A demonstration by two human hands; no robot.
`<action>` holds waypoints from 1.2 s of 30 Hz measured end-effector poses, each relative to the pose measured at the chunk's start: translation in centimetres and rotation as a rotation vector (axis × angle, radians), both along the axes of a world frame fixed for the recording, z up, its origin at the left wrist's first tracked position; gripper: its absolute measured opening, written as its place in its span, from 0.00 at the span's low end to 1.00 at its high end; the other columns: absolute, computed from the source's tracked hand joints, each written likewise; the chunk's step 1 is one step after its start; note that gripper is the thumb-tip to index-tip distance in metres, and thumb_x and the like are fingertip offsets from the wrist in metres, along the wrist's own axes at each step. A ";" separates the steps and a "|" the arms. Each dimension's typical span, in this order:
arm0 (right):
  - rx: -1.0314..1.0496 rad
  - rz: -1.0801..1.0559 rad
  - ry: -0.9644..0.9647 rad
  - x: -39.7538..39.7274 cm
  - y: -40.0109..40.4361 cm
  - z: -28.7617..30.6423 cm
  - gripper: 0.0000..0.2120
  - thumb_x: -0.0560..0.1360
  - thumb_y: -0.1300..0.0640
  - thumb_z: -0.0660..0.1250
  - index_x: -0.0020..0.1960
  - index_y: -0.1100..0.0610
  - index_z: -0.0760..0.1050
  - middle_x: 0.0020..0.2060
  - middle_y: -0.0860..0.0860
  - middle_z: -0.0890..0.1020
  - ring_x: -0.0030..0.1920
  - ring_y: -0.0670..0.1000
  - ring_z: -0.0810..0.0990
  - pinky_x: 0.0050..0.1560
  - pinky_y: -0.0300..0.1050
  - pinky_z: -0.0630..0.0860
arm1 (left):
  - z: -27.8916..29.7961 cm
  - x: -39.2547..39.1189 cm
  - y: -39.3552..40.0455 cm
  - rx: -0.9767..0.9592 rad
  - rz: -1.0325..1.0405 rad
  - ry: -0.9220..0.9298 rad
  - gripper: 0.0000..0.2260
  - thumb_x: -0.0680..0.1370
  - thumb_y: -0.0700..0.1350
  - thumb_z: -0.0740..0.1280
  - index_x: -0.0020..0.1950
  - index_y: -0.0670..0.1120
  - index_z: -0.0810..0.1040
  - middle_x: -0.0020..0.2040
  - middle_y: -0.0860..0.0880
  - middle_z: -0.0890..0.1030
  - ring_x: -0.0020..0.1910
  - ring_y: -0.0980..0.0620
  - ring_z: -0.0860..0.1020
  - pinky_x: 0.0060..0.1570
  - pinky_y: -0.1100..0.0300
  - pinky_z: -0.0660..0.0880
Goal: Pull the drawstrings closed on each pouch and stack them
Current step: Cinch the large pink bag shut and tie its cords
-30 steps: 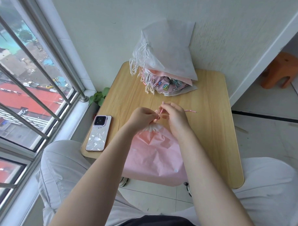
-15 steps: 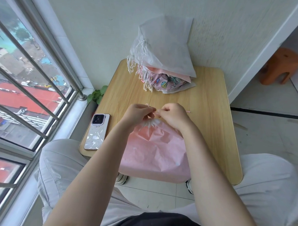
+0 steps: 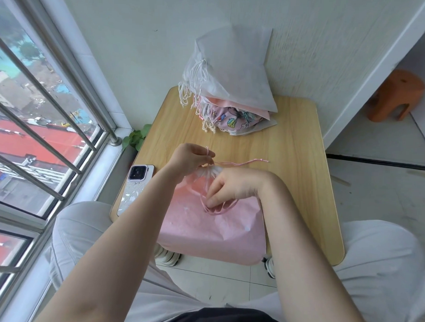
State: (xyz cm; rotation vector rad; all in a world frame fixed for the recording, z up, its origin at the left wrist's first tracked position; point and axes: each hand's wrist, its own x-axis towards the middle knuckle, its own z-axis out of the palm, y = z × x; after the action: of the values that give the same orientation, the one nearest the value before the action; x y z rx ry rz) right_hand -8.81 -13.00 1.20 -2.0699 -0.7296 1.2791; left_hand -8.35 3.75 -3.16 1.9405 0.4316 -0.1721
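- Left hand [image 3: 191, 157] pinches a pink cord [image 3: 240, 163] at the gathered mouth of a pink pouch [image 3: 214, 230]
- Right hand [image 3: 232, 185] pinches looped cord on the pouch
- Pouch lies on the table's [image 3: 303, 149] near edge, well apart from the stack of pouches [image 3: 229, 89]

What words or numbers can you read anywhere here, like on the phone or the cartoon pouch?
None can be read.
Phone: its patterned case shows white shapes, no readable letters.
Cartoon pouch in the stack: only small drawings, no words that can be made out.
Pink pouch: plain, no print.
Buildings outside the window: any signs are too small and blurred to read.
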 end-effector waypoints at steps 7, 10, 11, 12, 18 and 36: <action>0.129 -0.628 -0.459 2.8 0.2 -2.7 0.06 0.75 0.57 0.67 0.47 0.58 0.82 0.41 0.51 0.84 0.42 0.50 0.80 0.45 0.45 0.76 | 0.8 -0.3 0.6 0.089 -0.203 -0.023 0.09 0.74 0.35 0.71 0.50 0.46 0.85 0.43 0.50 0.86 0.41 0.58 0.82 0.48 0.67 0.78; 0.115 -0.601 -0.363 2.9 0.8 -4.2 0.08 0.71 0.57 0.66 0.45 0.61 0.81 0.40 0.52 0.83 0.42 0.54 0.80 0.44 0.48 0.75 | 1.0 -0.5 0.3 0.134 -0.219 -0.050 0.08 0.73 0.35 0.71 0.48 0.46 0.85 0.42 0.50 0.86 0.39 0.60 0.82 0.45 0.68 0.77; 0.142 -0.613 -0.305 2.5 1.0 -4.5 0.08 0.70 0.57 0.67 0.42 0.62 0.80 0.36 0.52 0.82 0.38 0.52 0.78 0.39 0.46 0.73 | 1.0 -0.6 0.2 0.157 -0.207 -0.070 0.07 0.73 0.36 0.73 0.46 0.47 0.85 0.41 0.52 0.85 0.38 0.60 0.81 0.44 0.69 0.77; 0.163 -0.636 -0.277 2.3 1.2 -4.7 0.07 0.70 0.57 0.67 0.40 0.61 0.79 0.33 0.52 0.80 0.36 0.51 0.76 0.37 0.45 0.71 | 1.0 -0.6 0.2 0.180 -0.186 -0.099 0.07 0.72 0.36 0.74 0.44 0.48 0.85 0.39 0.53 0.85 0.37 0.60 0.81 0.43 0.68 0.76; 0.330 -0.820 -0.137 2.4 1.6 -5.9 0.04 0.70 0.60 0.69 0.42 0.60 0.80 0.35 0.51 0.81 0.38 0.48 0.77 0.42 0.44 0.74 | -0.2 -1.1 -0.6 0.344 -0.045 -0.249 0.02 0.73 0.43 0.74 0.41 0.48 0.85 0.34 0.57 0.80 0.36 0.58 0.78 0.38 0.66 0.72; 0.728 -0.836 0.364 3.7 0.1 -6.1 0.12 0.73 0.74 0.66 0.49 0.58 0.74 0.39 0.52 0.83 0.40 0.47 0.82 0.43 0.37 0.78 | 0.4 -1.3 -0.4 -0.102 0.052 -0.194 0.06 0.68 0.38 0.79 0.38 0.46 0.84 0.35 0.49 0.84 0.33 0.55 0.80 0.38 0.63 0.78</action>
State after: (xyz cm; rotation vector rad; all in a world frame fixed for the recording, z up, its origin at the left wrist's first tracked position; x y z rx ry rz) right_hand -5.12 -12.88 -4.91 -1.2522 -0.0792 0.7073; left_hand -9.62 3.34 -2.78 1.8243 0.3370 0.0276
